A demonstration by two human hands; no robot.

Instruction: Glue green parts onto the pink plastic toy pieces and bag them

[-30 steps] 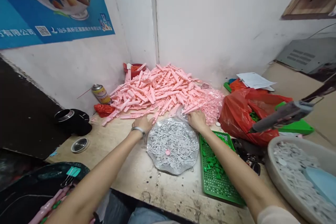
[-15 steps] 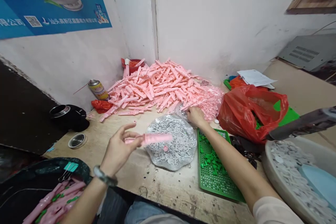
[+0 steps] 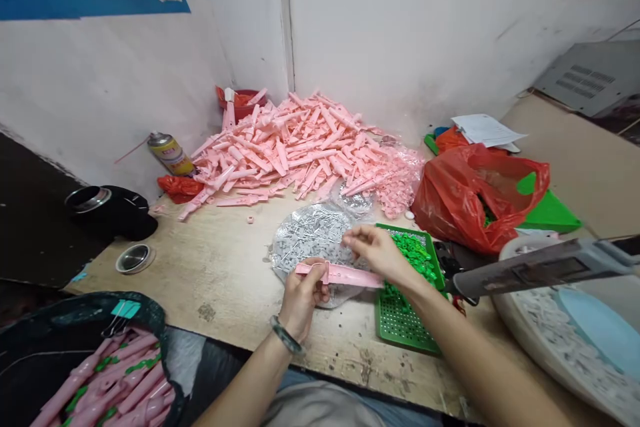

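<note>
pink plastic strip (image 3: 340,274) is gripped by the curled left hand (image 3: 303,297) at lower centre; half-open right hand (image 3: 377,252) is held just above its far end, near green perforated tray (image 3: 400,327); pink parts pile (image 3: 285,147) lies beyond.

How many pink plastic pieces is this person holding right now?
1: the long pink plastic piece, gripped in the left hand, its far end just below the right hand.
</note>
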